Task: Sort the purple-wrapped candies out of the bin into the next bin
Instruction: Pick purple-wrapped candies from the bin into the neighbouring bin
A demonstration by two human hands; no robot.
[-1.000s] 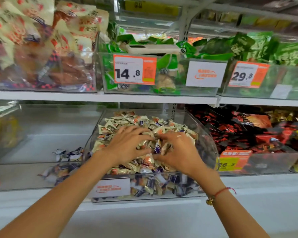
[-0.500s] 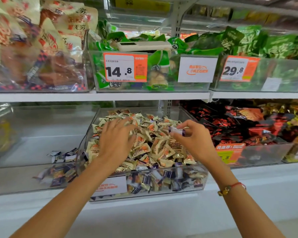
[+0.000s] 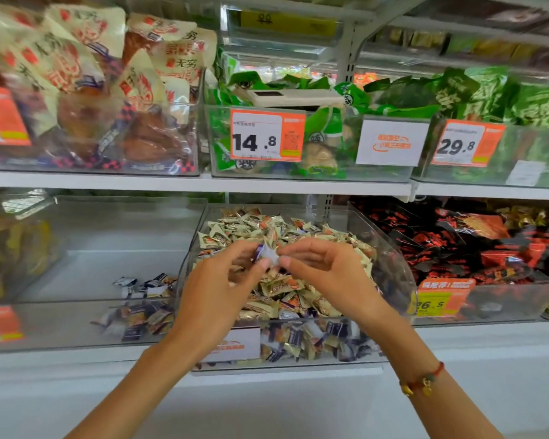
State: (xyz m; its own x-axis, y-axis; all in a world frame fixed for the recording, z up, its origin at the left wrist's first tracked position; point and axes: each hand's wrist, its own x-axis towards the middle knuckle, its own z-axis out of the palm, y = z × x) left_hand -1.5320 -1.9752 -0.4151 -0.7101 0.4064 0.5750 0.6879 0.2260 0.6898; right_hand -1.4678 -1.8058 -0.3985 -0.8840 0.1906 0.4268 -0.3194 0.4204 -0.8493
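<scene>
So both hands are up over the middle bin (image 3: 390, 248) right now, meeting at one purple-wrapped candy (image 3: 266, 255). The left hand (image 3: 222, 280) has its thumb and fingertips curled onto the candy's left end, and the right hand (image 3: 327, 274) pinches the right end with thumb and forefinger, other fingers loosely spread. Looks like a hand-off from right to left, though it's a bit blurry so I can't say who's got the firmer hold.

The candy hangs just above the heap of cream and orange candies (image 3: 286, 236), roughly dead centre of that bin. The bin it needs to go to (image 3: 86, 324) is at 9 o'clock from the hands, and there's already a small cluster of purple ones (image 3: 146, 283) lying in its near right corner.

My take on doing this bit well: let the left get a proper pinch on the body of the candy, not just the twisted wrapper tail, before the right lets go. Those wrappers look slick, and a drop puts it straight back in the pile. Then swing left, lift over the clear wall between the two bins and release low beside the purple cluster. Meanwhile the right can go straight back to digging. Plenty of purple shows through the front wall down at 6 o'clock, so this job's far from done
</scene>
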